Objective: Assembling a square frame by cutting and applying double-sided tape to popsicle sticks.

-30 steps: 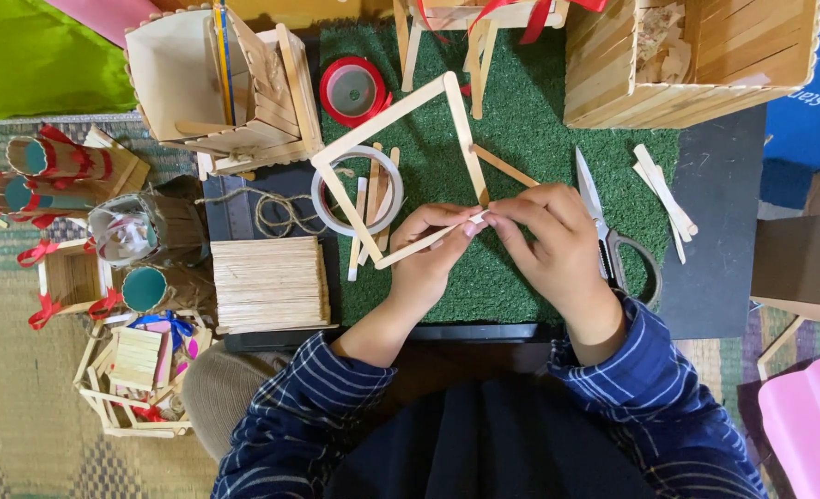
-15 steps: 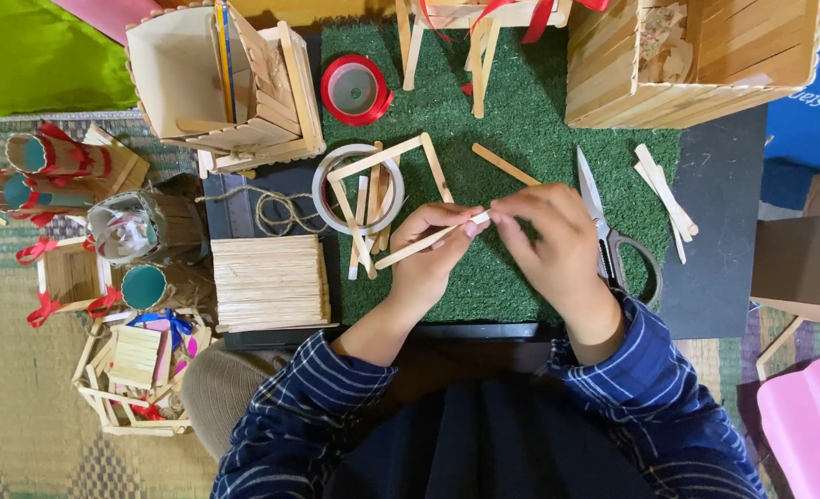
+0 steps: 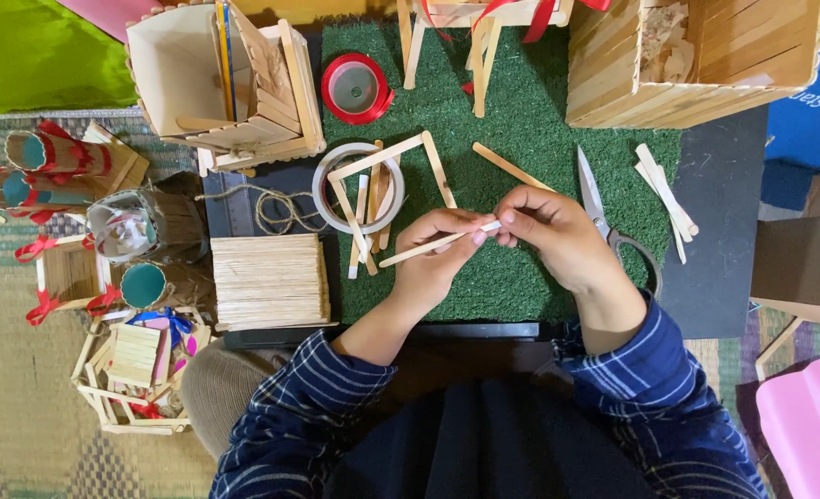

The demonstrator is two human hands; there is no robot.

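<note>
Both hands meet over the green turf mat (image 3: 521, 120) and pinch one wooden craft stick (image 3: 419, 249), which slants down to the left. My left hand (image 3: 437, 259) grips it from below. My right hand (image 3: 553, 231) holds its upper right end between fingertips. An open frame of glued sticks (image 3: 387, 157) lies on the mat just left of the hands, partly over a white tape ring (image 3: 331, 208). A single loose stick (image 3: 507, 166) lies above my right hand.
Scissors (image 3: 604, 222) lie right of my right hand, with several loose sticks (image 3: 664, 194) beyond. A stick panel (image 3: 271, 282), twine (image 3: 271, 208), a red tape roll (image 3: 354, 88), and stick-built boxes (image 3: 696, 60) and houses (image 3: 234, 79) surround the mat.
The stick frame that was raised and tilted near the hands now lies lower on the mat over the tape ring. Both hands stay on the single stick.
</note>
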